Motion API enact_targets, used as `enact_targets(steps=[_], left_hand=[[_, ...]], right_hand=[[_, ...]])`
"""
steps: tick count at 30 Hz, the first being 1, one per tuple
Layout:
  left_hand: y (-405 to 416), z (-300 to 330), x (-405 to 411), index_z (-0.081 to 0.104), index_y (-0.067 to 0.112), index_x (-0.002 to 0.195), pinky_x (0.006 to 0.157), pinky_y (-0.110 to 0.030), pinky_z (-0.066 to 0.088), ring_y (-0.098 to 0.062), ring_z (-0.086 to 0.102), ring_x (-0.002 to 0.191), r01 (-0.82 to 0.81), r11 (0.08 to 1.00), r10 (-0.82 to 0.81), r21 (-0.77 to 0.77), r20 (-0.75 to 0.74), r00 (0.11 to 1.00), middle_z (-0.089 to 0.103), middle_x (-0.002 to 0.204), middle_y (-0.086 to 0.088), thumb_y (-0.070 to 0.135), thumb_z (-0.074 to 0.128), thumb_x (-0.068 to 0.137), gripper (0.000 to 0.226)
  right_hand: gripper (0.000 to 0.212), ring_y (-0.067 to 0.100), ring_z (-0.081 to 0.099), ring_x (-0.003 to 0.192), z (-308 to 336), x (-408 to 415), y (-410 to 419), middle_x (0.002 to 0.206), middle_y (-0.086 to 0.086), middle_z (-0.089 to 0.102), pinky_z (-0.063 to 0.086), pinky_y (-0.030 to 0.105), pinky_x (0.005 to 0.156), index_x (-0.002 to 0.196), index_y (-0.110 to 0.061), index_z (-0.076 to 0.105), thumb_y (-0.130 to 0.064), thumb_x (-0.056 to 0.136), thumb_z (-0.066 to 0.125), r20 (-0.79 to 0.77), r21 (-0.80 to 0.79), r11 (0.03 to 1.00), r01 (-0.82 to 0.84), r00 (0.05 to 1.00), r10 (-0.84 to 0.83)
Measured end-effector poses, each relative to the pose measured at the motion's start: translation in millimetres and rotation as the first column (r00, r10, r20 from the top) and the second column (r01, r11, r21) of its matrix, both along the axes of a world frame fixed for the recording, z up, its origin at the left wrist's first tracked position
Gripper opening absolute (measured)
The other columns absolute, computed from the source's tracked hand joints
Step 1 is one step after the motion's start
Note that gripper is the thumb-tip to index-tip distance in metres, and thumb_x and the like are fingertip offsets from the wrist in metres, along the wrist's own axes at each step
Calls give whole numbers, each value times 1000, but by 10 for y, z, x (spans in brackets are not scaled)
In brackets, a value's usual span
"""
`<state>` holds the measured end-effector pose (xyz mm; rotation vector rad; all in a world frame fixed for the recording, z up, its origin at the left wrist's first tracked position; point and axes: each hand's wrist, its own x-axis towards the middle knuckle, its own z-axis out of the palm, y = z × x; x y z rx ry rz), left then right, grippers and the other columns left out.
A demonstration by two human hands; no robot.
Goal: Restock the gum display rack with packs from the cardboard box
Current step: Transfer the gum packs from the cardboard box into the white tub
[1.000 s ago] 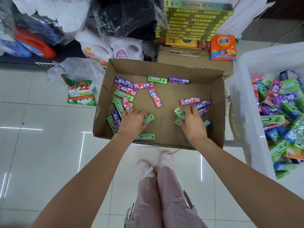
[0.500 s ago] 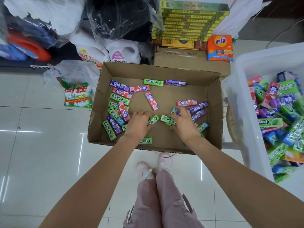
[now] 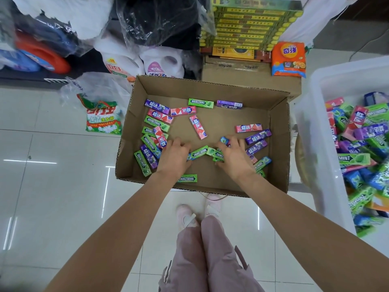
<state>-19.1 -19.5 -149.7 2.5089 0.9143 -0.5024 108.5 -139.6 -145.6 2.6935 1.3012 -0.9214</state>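
A brown cardboard box (image 3: 210,89) sits open on the shiny white floor (image 3: 52,186), and many gum packs (image 3: 156,123) lie flat on its bottom. Most of them crowd along the left wall of the box, green, pink and purple ones mixed up. Both hands are down inside the box, near its front edge. The left hand (image 3: 174,157) lies with its fingers bent over packs at the middle of the box floor, and a green pack (image 3: 199,152) pokes out from under its fingertips. The fingers curl around something, but I cannot tell if they really hold it. The right hand (image 3: 234,157) is just beside it, with bent fingers on a small pile of packs, and its fingertips touch a blue pack (image 3: 224,141). I cannot tell if this hand grips one either. One green pack (image 3: 188,178) lies alone close to the front wall, between the two arms. A pink pack (image 3: 197,127) lies tilted in the middle of the box. To the right of the box stands a big white tub (image 3: 311,144) full of more gum. A bag of washing powder (image 3: 103,119) lies on the floor to the left of the box. Behind the box is a stack of yellow boxes (image 3: 248,26).
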Motion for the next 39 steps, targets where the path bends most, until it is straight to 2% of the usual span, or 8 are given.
enact_targets(steps=[8,11,15,24,27,30,33,39], left_hand=[[0,37,36,62,14,109,100,-29,37,-26,42,116,-203,963,234,-178,178,956,45,124,-12,14,65,84,25],[-2,144,27,64,14,105,85,-18,36,-17,49,98,-309,908,380,-283,248,891,50,120,-10,16,69,82,24],[2,324,14,65,14,105,75,-20,39,-12,51,90,-369,863,470,-346,279,837,58,113,-8,19,72,81,26],[-165,976,101,67,8,107,76,-12,37,-8,53,90,-323,857,471,-402,355,807,66,109,-4,18,72,81,28],[-285,1252,260,68,13,103,80,-23,46,-13,58,88,-319,863,470,-392,387,794,67,103,0,23,74,79,27],[-474,1555,478,68,13,101,72,-16,37,-6,53,86,-286,873,449,-394,426,785,59,94,9,19,72,80,22],[-737,1835,717,68,12,102,61,-17,34,-9,52,84,-235,898,400,-373,463,791,58,93,5,18,72,80,24],[-1482,2107,1290,67,17,102,66,-20,31,-14,53,92,-119,947,261,-297,501,825,57,109,-7,21,72,80,23]], right_hand=[[51,29,23,131,153,-3,11,142,9,30,38,40,100,134,-22,45,-26,87,64,-56,68,992,103,993,-99],[52,29,24,130,264,-16,14,141,9,32,35,39,102,134,-24,45,-27,86,65,-60,92,988,123,991,-118],[53,32,24,131,428,-42,28,141,11,33,35,41,104,135,-25,46,-26,86,66,-73,107,986,132,990,-124],[54,31,25,128,1115,-29,-88,136,13,35,39,43,101,135,-22,48,-27,84,66,-19,132,986,99,995,-97],[55,30,28,125,1471,64,-209,138,12,35,35,37,102,136,-24,46,-25,84,65,10,186,978,96,995,-100],[58,31,27,128,1793,207,-414,141,11,33,35,37,102,137,-27,44,-24,84,65,20,229,968,108,993,-115],[57,33,25,130,2027,397,-699,142,13,32,33,38,103,137,-26,45,-26,84,65,57,236,967,101,991,-117],[59,34,21,136,2196,883,-1522,144,14,31,24,42,109,137,-22,45,-27,82,67,60,181,965,189,977,-202]])
